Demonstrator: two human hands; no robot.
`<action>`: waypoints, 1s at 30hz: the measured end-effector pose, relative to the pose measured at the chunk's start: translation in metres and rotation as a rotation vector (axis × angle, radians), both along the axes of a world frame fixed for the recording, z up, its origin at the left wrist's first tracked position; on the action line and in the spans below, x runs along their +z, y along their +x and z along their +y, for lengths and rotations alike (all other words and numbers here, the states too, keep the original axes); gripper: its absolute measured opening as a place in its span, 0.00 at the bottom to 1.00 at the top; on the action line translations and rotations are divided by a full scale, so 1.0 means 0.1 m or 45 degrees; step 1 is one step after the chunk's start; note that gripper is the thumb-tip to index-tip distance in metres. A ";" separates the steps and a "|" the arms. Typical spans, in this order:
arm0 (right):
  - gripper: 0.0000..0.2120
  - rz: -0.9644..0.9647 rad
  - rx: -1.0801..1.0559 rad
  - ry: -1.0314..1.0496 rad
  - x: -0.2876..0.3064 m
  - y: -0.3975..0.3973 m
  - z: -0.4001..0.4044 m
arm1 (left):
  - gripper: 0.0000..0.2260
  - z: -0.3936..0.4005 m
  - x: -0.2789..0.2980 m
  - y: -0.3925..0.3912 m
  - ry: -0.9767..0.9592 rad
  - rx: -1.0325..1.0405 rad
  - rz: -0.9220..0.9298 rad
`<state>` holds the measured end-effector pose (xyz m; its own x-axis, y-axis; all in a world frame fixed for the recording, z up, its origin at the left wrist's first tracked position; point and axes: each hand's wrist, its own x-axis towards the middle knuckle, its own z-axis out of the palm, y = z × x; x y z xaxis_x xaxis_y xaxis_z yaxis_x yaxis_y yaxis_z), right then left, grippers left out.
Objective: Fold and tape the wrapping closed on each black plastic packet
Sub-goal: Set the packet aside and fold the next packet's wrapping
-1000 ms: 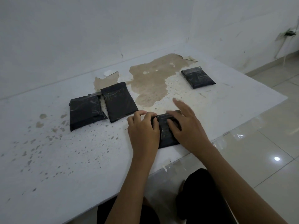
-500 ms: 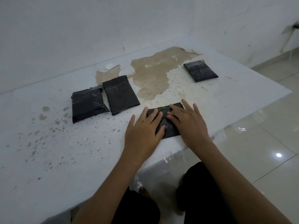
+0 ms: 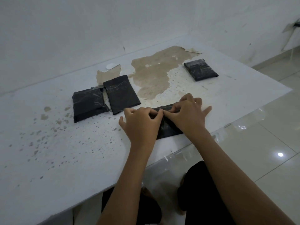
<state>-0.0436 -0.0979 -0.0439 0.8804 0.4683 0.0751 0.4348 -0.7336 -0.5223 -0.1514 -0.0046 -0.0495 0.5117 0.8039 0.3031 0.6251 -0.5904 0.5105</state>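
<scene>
A black plastic packet [image 3: 167, 129] lies near the table's front edge, mostly covered by both hands. My left hand [image 3: 141, 124] rests on its left part with fingertips curled and pinching at the top fold. My right hand [image 3: 186, 114] covers its right part, thumb and forefinger pinching the same fold beside the left fingertips, the other fingers spread. Three other black packets lie on the table: one at the left [image 3: 88, 104], one beside it [image 3: 121, 95], and one at the far right [image 3: 200, 69].
The white table [image 3: 65, 151] has a large brown patch [image 3: 154, 75] where its surface has peeled, and many small spots at the left. A small white round thing [image 3: 111, 66] lies by the back wall. Tiled floor [image 3: 267, 135] lies to the right.
Both hands lay flat with straight fingers on the near packet half a second ago. Now their fingertips have curled together and pinch the packet's top fold in the middle.
</scene>
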 end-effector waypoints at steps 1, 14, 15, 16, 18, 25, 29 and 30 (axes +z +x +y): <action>0.17 0.002 -0.016 0.027 -0.02 -0.01 0.00 | 0.15 -0.03 -0.01 0.06 -0.016 0.035 0.008; 0.11 -0.068 -0.013 0.302 -0.21 0.14 -0.17 | 0.17 -0.01 -0.21 0.05 -0.154 0.067 -0.185; 0.11 -0.044 -0.017 0.336 -0.22 0.16 -0.17 | 0.17 -0.01 -0.21 0.06 -0.164 0.069 -0.193; 0.11 -0.018 -0.022 0.368 -0.21 0.18 -0.17 | 0.17 0.00 -0.22 0.05 -0.176 0.069 -0.205; 0.11 0.027 -0.026 0.408 -0.18 0.22 -0.18 | 0.16 0.01 -0.23 0.05 -0.192 0.061 -0.242; 0.04 -0.037 -0.020 0.333 -0.16 0.17 -0.20 | 0.12 0.02 -0.22 0.00 -0.197 0.024 -0.304; 0.05 -0.077 -0.007 0.261 -0.11 0.20 -0.21 | 0.10 0.08 -0.16 -0.03 -0.240 0.002 -0.298; 0.05 -0.052 0.023 0.249 -0.10 0.23 -0.23 | 0.09 0.12 -0.14 -0.04 -0.258 -0.009 -0.277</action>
<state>-0.0202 -0.1210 -0.0541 0.8663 0.4568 0.2020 0.4708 -0.6117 -0.6358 -0.1559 0.0076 -0.0637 0.4583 0.8558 0.2399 0.4843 -0.4668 0.7400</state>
